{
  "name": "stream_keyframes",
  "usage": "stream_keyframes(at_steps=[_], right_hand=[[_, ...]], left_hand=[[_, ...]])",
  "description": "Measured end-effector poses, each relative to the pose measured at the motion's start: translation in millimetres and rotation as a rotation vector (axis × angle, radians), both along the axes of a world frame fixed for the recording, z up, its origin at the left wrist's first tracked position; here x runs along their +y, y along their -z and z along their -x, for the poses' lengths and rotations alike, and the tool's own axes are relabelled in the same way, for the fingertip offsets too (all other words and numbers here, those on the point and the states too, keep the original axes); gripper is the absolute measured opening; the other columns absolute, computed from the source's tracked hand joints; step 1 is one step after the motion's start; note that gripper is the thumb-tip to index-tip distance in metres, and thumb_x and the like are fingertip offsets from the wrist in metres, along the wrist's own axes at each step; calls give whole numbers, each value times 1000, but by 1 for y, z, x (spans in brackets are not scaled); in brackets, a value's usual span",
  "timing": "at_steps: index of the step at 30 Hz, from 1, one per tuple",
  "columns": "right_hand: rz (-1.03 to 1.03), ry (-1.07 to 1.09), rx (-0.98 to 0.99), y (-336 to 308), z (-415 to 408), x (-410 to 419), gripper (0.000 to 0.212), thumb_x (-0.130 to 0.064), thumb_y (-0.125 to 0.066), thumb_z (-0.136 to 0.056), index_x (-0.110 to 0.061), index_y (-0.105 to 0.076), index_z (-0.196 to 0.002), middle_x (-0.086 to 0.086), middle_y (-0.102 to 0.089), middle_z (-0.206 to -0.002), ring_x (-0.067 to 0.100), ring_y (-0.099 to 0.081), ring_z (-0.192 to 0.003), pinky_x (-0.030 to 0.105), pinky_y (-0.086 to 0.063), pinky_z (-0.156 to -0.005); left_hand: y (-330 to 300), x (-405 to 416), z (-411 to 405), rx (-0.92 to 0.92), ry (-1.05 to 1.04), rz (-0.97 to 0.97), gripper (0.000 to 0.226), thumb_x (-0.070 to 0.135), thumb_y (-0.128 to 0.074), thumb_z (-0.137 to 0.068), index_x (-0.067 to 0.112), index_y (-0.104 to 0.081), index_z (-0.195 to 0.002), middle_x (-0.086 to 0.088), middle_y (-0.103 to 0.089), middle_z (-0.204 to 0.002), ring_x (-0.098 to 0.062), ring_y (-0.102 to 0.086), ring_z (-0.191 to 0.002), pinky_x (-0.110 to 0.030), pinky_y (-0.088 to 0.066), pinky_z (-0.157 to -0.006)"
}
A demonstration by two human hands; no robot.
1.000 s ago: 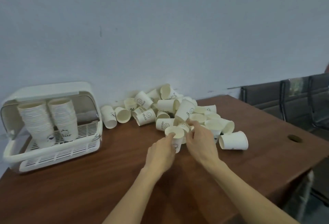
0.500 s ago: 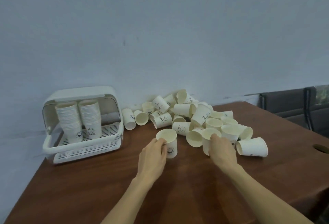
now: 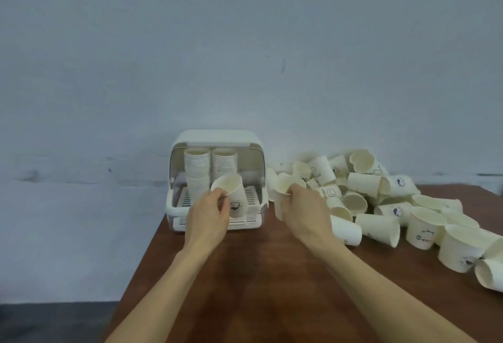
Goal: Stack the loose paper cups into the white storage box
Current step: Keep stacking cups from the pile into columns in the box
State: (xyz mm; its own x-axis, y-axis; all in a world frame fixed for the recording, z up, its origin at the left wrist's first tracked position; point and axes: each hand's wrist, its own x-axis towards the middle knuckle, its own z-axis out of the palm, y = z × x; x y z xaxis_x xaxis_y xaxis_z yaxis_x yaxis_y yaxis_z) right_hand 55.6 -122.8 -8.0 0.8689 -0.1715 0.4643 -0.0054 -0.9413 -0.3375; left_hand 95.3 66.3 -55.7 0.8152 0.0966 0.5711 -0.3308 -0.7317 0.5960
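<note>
Left hand (image 3: 209, 213) grips one paper cup (image 3: 231, 192), tilted, right at the open front of the white storage box (image 3: 217, 138). Right hand (image 3: 302, 210) pinches a second cup (image 3: 284, 187) just right of the box. Two stacks (image 3: 211, 172) inside. Loose cups (image 3: 381, 206) heaped on the worktop (image 3: 258, 274) further right.

I note my right hand (image 3: 302, 213) hides most of its cup (image 3: 283, 188), the loose cups (image 3: 490, 274) run off the right edge, and their printed marks are too small to read.
</note>
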Motion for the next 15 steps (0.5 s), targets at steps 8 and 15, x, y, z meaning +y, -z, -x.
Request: stream_keyframes(at_steps=[8,15], right_hand=[[-62,-237,-51,4,-49,71,20,-16,-39,-94,-8,-57,-94,12,-65,-89,34,-57,-85,39,-42,-65],[-27,-234,134,39,-91,97,24,-14,-38,-95,-9,-59,-106,16,-63,-101,35,-58,-94,35,-42,-65]], left_hand=[[-4,47,-29,-7,-168,-81,20,24,-45,-98,15,-63,-96,-5,-63,-92,-27,-58,-82,-38,-49,-67],[6,64,-46,173,-255,-309,24,23,-40,-98,12,-61,-103,-10,-59,-107,-33,-58,-92,-38,-44,-69]])
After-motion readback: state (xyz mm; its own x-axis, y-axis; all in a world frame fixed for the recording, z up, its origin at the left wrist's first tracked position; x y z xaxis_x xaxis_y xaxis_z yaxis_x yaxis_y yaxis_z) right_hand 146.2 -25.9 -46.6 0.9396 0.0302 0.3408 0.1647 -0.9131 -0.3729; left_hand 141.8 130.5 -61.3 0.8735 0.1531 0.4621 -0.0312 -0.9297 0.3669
